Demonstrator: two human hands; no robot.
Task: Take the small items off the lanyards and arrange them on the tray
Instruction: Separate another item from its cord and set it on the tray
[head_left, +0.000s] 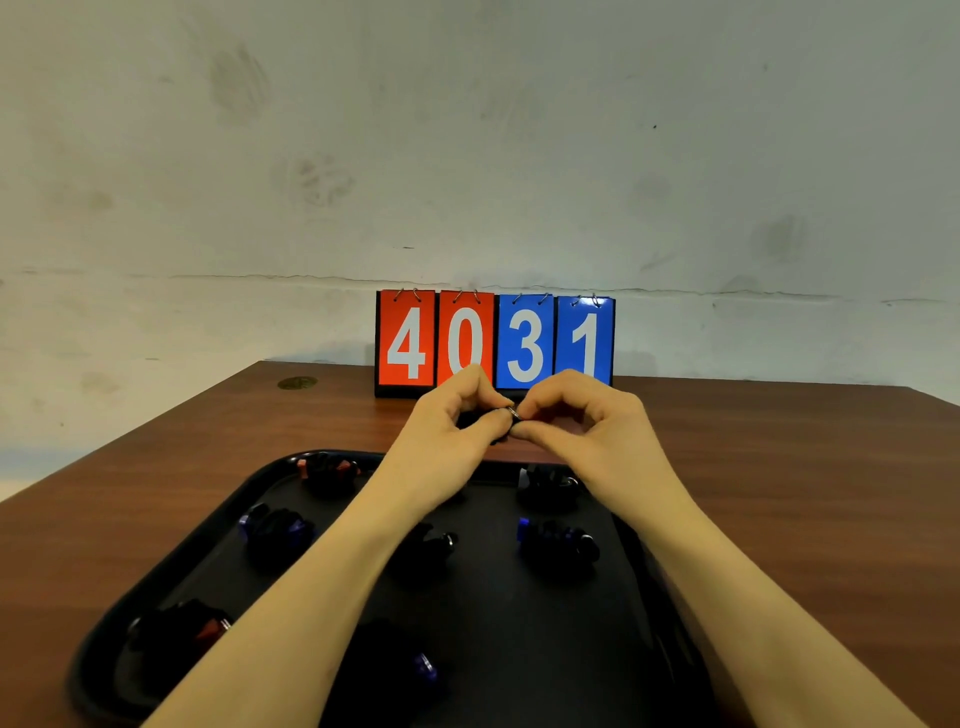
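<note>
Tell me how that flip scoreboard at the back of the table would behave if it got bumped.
The scoreboard stands upright on a narrow dark base, so a push from the front would probably tip it backward toward the wall. Its number cards hang from small wire rings, so they would likely flap or flip. It looks thin and light, so it may slide on the smooth table.

We have a dark rectangular plastic tray (171, 561) lying on the brown wooden table (810, 478), close to us. Behind it, against the wall, stands the red-and-blue flip scoreboard (494, 340). Our left hand (447, 431) and right hand (582, 431) meet above the tray's far edge, in front of the scoreboard, with a small metal split ring (513, 413) between their fingertips. Bundled black lanyards (558, 543) lie apart from one another on the tray, left and right of our forearms.
</note>
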